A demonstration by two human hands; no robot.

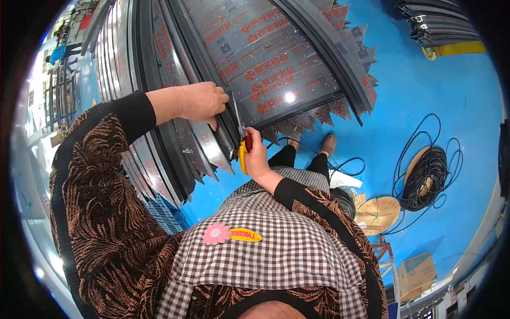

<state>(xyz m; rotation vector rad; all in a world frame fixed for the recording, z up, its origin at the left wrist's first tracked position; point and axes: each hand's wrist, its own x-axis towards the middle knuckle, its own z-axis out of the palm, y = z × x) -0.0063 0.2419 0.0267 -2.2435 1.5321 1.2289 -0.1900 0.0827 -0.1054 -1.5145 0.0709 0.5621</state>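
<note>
Scissors (246, 147) with yellow and red handles are gripped in my right hand (257, 159). Their blades point away from me, along the dark edge of a long profile (229, 119). Over that same profile bends my left hand (203, 102), its fingers curled and pressed together near the blade tips. What the left fingers pinch is hidden beneath them. To the right of the profile lies a wide stack of dark panels (276, 58) covered in printed protective film, with jagged film ends at the near edge. More film-covered profiles (199, 141) lie side by side to the left.
A coil of black cord (425, 178) lies loosely on the blue floor, beside a round cardboard disc (378, 215). A cardboard box (417, 275) stands at lower right. Stacked dark profiles (443, 24) sit at far right near a yellow strap (459, 49). A blue crate (162, 212) is under the left profiles.
</note>
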